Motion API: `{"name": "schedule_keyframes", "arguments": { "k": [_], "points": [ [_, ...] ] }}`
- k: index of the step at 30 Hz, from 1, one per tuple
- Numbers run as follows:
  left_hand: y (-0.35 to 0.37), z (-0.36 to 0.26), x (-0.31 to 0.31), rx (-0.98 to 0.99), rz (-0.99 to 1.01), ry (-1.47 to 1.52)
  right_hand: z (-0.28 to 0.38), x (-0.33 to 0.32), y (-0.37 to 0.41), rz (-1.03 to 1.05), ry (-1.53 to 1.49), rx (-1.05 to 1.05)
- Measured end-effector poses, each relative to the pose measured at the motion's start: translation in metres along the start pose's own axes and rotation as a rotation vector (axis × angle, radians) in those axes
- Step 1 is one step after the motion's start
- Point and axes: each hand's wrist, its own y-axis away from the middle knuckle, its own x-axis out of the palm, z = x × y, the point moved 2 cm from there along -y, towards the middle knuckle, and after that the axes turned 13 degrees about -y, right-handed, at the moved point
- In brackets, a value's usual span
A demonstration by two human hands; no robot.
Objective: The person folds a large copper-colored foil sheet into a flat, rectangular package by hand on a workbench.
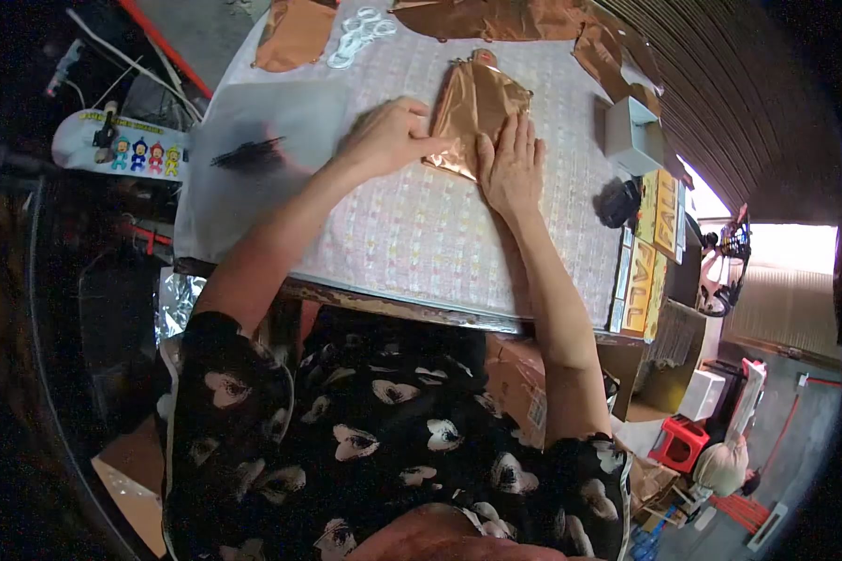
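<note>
A copper-coloured, shiny foil piece [468, 103], folded flat, lies on the patterned tablecloth [412, 234], with a small tag [484, 58] at its far end. My right hand [513, 168] rests flat along its near right side, fingers stretched out over the foil. On the other side, my left hand [391, 136] has its fingers bent and its thumb stretched towards the foil's near left edge, with a gap between thumb and forefinger. To the left of that hand, a bundle of thin black strips [248, 152] lies on a translucent plastic sheet [281, 107].
More copper foil pieces [295, 37] and a larger foil heap [505, 21] lie at the far edge, near white rings [360, 35]. At the right are a white box [632, 136], a dark round object [617, 203] and yellow packs lettered "FALL" [642, 290].
</note>
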Motion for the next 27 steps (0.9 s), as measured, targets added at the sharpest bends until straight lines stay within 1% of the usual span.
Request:
{"name": "schedule_keyframes", "arguments": {
  "k": [2,3,5,6,8,9,12,13,14,15,17,18,20,21,23,24,26,27],
  "points": [
    [-0.016,0.004,-0.004,-0.113,0.003,0.002,0.000,-0.001,0.001,0.004,-0.030,0.016],
    [-0.026,0.008,0.000,-0.127,-0.003,0.006,0.000,-0.001,0.002,0.012,-0.033,0.003],
    [-0.054,0.025,0.015,-0.181,-0.127,0.230,0.001,-0.003,0.000,0.016,-0.036,0.025],
    [-0.065,0.026,0.014,-0.194,-0.141,0.234,0.003,-0.004,0.000,0.015,-0.045,0.017],
    [-0.085,0.028,0.015,-0.255,-0.076,0.205,0.001,-0.003,-0.001,0.020,-0.040,0.002],
    [-0.092,0.031,0.017,-0.260,-0.084,0.211,-0.001,-0.001,-0.001,0.019,-0.035,0.009],
    [-0.114,0.049,0.047,-0.237,-0.098,0.291,0.000,-0.002,0.001,0.027,-0.029,0.009],
    [-0.122,0.057,0.061,-0.198,-0.152,0.388,0.000,-0.002,0.000,0.031,-0.031,0.012],
    [-0.125,0.058,0.062,-0.157,-0.206,0.484,0.000,-0.002,-0.001,0.027,-0.029,0.011],
    [-0.126,0.060,0.066,-0.157,-0.203,0.486,-0.001,-0.001,0.001,0.028,-0.022,0.012],
    [-0.116,0.052,0.058,-0.183,-0.150,0.632,-0.001,-0.001,0.001,0.030,-0.015,0.011],
    [-0.110,0.047,0.053,-0.185,-0.151,0.633,-0.001,-0.001,0.001,0.028,-0.015,0.019],
    [-0.095,0.034,0.037,-0.216,-0.230,0.432,0.001,0.000,0.000,0.030,-0.014,0.027],
    [-0.088,0.030,0.031,-0.217,-0.226,0.435,0.001,0.000,-0.001,0.023,-0.023,0.021],
    [-0.069,0.029,0.025,-0.278,-0.254,0.262,0.001,-0.001,0.002,0.019,-0.021,0.038],
    [-0.056,0.028,0.025,-0.232,-0.280,0.249,0.001,-0.001,0.003,0.019,-0.020,0.038],
    [-0.022,0.013,0.012,-0.101,-0.225,0.274,0.003,-0.003,0.001,0.006,-0.011,0.030],
    [-0.009,0.007,0.011,-0.086,-0.212,0.287,0.002,-0.003,0.000,0.005,0.005,0.047]
  ]
}}
